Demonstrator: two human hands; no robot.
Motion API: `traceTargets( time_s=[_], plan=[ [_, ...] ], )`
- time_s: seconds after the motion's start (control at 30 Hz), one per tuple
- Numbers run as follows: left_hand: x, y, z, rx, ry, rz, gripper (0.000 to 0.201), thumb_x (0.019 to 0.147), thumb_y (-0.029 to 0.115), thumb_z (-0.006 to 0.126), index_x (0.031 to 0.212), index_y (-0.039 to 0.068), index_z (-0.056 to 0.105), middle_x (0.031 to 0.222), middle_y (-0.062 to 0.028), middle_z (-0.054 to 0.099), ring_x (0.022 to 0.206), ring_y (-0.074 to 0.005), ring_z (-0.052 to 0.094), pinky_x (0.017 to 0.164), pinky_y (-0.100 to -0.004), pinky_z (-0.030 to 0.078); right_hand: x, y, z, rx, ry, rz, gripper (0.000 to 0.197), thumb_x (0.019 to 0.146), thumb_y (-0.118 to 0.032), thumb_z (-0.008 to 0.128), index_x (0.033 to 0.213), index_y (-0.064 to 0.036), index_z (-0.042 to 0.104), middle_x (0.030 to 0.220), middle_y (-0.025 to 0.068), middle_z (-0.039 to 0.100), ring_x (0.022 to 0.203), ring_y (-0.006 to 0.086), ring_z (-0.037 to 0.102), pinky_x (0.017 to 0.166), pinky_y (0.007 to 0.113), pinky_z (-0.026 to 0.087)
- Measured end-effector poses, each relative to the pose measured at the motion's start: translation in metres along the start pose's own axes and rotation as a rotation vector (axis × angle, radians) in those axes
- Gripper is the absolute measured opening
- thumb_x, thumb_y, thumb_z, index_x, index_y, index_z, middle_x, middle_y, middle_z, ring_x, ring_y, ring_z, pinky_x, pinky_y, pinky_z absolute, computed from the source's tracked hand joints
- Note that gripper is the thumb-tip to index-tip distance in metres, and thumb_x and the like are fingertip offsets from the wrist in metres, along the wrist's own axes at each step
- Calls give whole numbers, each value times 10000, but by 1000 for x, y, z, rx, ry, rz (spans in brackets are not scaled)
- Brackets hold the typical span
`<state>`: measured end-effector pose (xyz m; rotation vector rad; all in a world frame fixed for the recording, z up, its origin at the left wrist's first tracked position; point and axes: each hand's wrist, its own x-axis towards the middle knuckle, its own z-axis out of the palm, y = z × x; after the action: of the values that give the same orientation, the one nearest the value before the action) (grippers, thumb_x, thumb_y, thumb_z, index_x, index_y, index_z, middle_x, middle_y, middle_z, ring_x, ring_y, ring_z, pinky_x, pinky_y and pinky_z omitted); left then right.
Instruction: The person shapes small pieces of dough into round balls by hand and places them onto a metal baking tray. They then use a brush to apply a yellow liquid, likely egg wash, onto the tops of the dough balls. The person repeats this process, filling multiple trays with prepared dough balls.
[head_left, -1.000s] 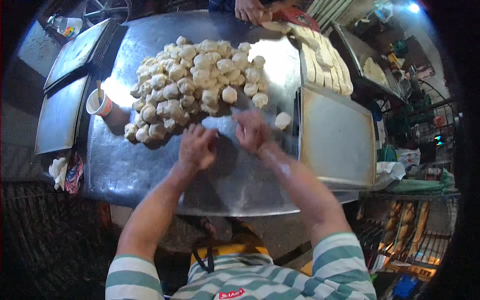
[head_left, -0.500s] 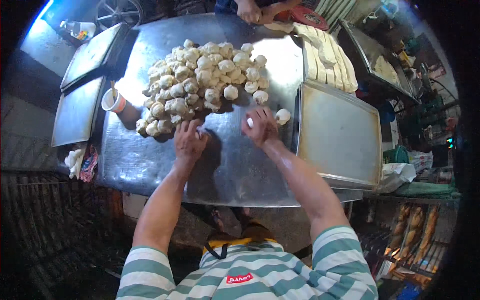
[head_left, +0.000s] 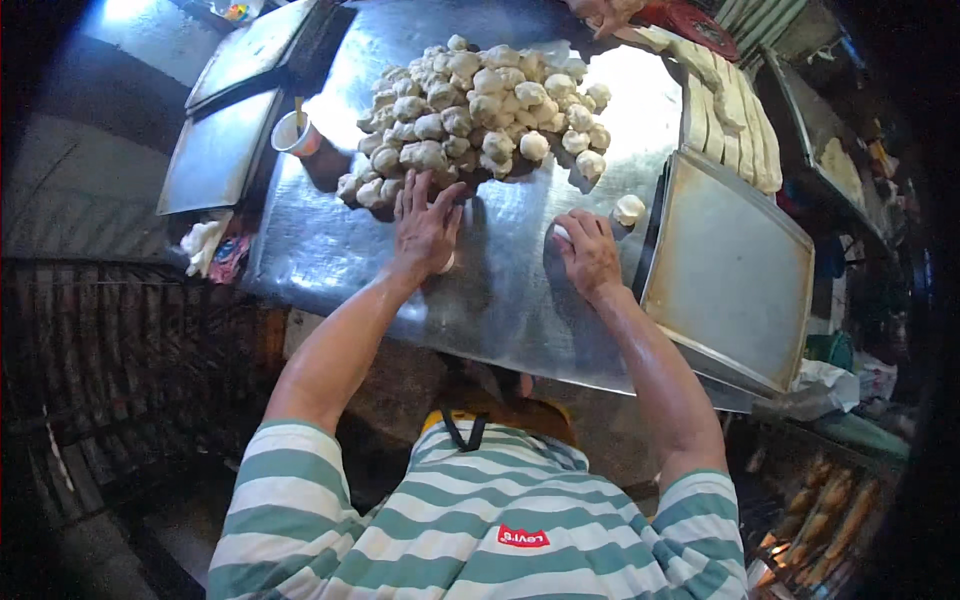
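Note:
A heap of pale dough balls (head_left: 465, 95) covers the far middle of the metal table (head_left: 340, 270). At the heap's near left edge, my left hand (head_left: 426, 225) lies palm down with its fingers stretched and spread toward the dough. Beneath the heel of that hand a bit of a dough ball (head_left: 448, 263) peeks out. My right hand (head_left: 593, 252) curls over another dough ball (head_left: 562, 233) on the table, mostly hidden by the fingers. One separate smooth dough ball (head_left: 628, 209) rests just beyond my right hand.
Metal trays (head_left: 735, 265) are stacked at the right, with long dough strips (head_left: 735, 110) behind them. More trays (head_left: 220, 150) and a white cup (head_left: 296, 134) holding a stick stand at the left. Another person's hand (head_left: 605, 12) shows at the far edge.
The head view has shifted, so the table appears farther right and higher. My left hand's fingers have stretched out toward the heap. My right hand still covers a dough ball.

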<state>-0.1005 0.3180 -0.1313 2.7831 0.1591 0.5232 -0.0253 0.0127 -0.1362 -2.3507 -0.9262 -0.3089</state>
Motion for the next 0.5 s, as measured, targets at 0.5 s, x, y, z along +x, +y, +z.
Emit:
traceTargets(
  time_s=[0.5],
  plan=[
    [1,10,10,-35,-182,-48,662,1043,407,559,1654,256,356,1719,-242,161,1601,-490,50,1255,-686,71,100,8,16,-286,-167,337,339,1060,-334,546,910,-48,646,905,185,612,905,395,588,881,512,473]
  ],
)
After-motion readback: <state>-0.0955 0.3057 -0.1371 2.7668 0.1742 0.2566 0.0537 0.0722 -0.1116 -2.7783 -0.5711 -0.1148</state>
